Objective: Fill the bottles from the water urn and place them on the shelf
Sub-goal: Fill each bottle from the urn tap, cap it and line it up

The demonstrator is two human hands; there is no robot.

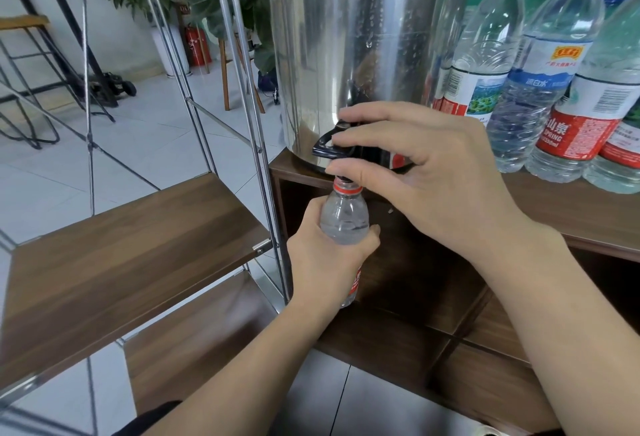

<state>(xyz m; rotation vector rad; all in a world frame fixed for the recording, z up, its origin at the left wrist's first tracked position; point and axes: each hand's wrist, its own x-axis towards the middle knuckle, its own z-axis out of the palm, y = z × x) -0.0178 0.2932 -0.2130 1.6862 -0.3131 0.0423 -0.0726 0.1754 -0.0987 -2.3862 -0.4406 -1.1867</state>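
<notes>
A tall steel water urn (346, 37) stands on a dark wooden cabinet (571, 221). Its black tap lever (327, 146) juts out at the front, and my right hand (426, 179) pinches it between thumb and fingers. Directly under the spout, my left hand (325, 262) grips a clear uncapped bottle (344, 217) with a red neck ring and red label, held upright with its mouth at the spout. Water fills the bottle up to its shoulder. To the left stands a metal-framed rack with a brown wooden shelf (121, 262).
Several capped water bottles (540, 89) stand on the cabinet to the right of the urn. A lower rack shelf (194, 342) lies beneath the brown one. Behind the rack are tiled floor, stools, a red fire extinguisher (198, 46) and a potted plant.
</notes>
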